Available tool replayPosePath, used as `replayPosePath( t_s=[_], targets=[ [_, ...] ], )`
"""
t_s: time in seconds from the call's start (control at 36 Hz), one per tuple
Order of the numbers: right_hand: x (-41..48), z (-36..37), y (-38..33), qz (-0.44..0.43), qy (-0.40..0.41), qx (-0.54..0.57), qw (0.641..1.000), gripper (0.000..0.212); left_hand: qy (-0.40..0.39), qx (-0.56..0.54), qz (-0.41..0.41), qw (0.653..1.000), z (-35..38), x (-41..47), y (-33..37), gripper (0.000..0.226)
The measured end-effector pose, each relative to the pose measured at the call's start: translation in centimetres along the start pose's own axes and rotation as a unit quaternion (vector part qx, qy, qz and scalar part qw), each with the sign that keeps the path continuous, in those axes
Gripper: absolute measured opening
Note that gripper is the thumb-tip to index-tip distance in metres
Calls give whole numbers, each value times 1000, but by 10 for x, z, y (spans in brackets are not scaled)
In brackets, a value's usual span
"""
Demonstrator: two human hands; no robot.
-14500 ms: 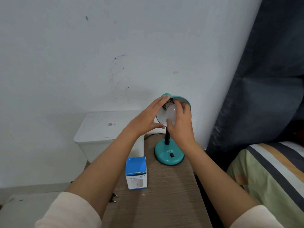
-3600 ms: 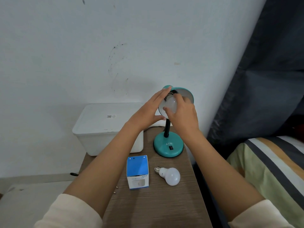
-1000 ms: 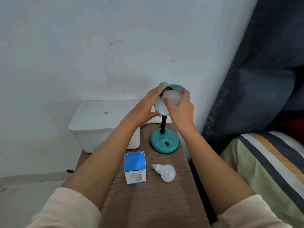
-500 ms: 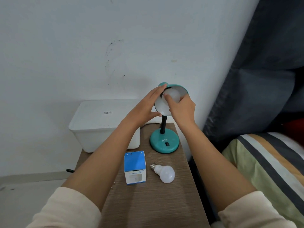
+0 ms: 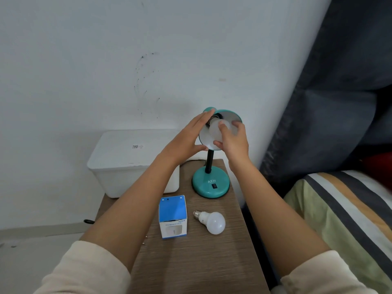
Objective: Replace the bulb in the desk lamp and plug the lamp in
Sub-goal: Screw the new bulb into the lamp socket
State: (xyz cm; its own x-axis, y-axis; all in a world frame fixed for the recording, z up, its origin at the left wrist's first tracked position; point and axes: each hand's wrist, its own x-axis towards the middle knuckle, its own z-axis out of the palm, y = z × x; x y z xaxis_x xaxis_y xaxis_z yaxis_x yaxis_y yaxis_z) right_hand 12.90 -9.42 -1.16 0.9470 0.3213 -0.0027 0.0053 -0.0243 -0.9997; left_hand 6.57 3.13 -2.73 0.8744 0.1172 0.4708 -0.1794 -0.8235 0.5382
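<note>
A teal desk lamp (image 5: 210, 184) stands at the back of the wooden nightstand (image 5: 197, 259), its shade tilted toward me. My left hand (image 5: 186, 141) cups the shade's left rim. A white bulb (image 5: 215, 129) sits inside the shade, and the fingers of my right hand (image 5: 234, 143) are closed around it. Another white bulb (image 5: 211, 221) lies on its side on the nightstand, screw base pointing left. Beside it stands a blue and white box (image 5: 172, 217). Two plug prongs (image 5: 145, 239) peek out beside my left forearm; the plug body is hidden.
A white lidded bin (image 5: 127, 158) sits left of the lamp against the wall. A bed with a striped cover (image 5: 343, 211) lies to the right, under a dark curtain (image 5: 339, 81). A black cord (image 5: 88, 221) shows near the floor at left.
Since 14.5 s ago a second bulb has appeared on the nightstand. Over the last second my right hand's fingers have shifted their grip around the bulb in the shade; my left hand stays on the rim.
</note>
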Motion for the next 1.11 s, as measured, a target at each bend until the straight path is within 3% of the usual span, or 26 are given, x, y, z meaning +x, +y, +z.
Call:
replayPosePath(
  t_s=[0.14,0.28,0.39,0.53,0.75,0.83,1.03,1.11],
  targets=[
    [-1,2,11,-126,10,-156,980,61,1,-5,-6,1000,-1,-1,-1,96],
    [2,3,8,-95,23,-116,988,54,3,-2,-7,1000,-1,-1,-2,95],
    [0,5,13,-179,21,-172,968,60,6,-1,-2,1000,0,-2,-4,96],
    [2,7,10,-103,34,-129,986,46,5,-13,-9,1000,-1,-3,-2,95],
    [-3,6,8,-172,-1,-187,967,64,8,-7,2,1000,2,-2,-5,95],
    [-3,8,11,-189,7,-181,965,54,9,-10,0,1000,2,-2,-6,95],
    [5,8,9,-120,45,-121,984,38,9,-7,-4,1000,0,-3,-5,97],
    [4,7,7,-123,50,-134,982,41,9,-7,-4,1000,0,-3,-4,97]
  ],
)
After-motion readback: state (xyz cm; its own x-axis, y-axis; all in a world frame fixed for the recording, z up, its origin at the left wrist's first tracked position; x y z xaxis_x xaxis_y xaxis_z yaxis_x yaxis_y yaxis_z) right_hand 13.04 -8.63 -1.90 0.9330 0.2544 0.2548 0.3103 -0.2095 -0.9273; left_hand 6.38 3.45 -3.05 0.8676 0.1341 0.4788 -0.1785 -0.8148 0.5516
